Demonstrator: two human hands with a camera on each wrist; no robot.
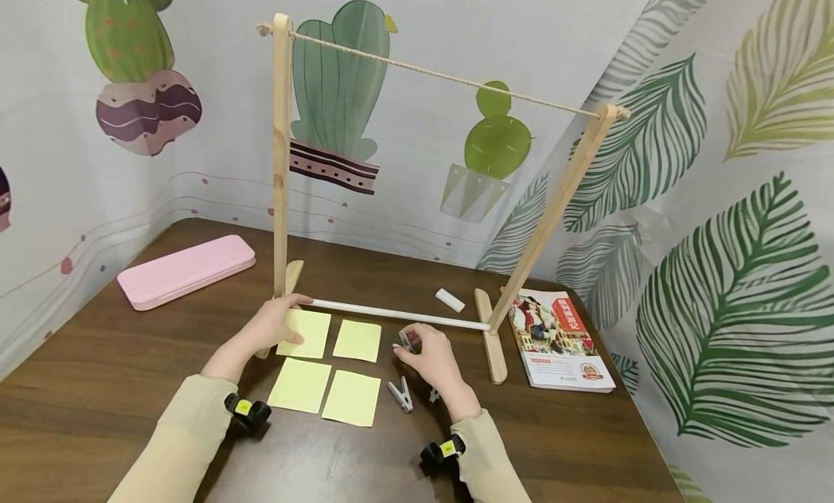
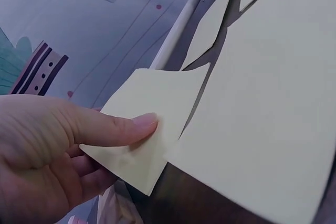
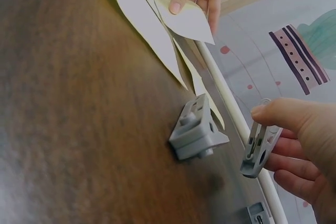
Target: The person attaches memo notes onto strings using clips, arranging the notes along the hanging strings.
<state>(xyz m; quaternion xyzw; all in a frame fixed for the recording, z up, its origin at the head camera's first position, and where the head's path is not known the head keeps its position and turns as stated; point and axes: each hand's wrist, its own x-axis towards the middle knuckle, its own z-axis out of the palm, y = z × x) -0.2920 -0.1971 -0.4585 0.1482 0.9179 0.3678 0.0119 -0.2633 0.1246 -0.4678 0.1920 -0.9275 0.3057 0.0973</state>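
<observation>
My left hand (image 1: pixel 266 326) pinches the back-left yellow paper square (image 2: pixel 157 93), thumb on top and fingers underneath; its near edge is lifted in the left wrist view. Three more yellow squares lie flat around it: one to its right (image 1: pixel 357 341) and two in front, left (image 1: pixel 300 386) and right (image 1: pixel 352 398). My right hand (image 1: pixel 431 354) holds a grey clothespin (image 3: pixel 257 148) between thumb and fingers, just right of the squares. A second clothespin (image 1: pixel 401 396) lies on the table below that hand. Another clothespin (image 1: pixel 434 394) is partly hidden by the right wrist.
A wooden stand has a left post (image 1: pixel 280 155), a right post (image 1: pixel 554 221), a rope (image 1: pixel 443 74) strung across the top and a white rod (image 1: pixel 397 313) low down. Around it are a pink case (image 1: pixel 189 270), a white eraser-like block (image 1: pixel 450 300) and a book (image 1: pixel 557 340).
</observation>
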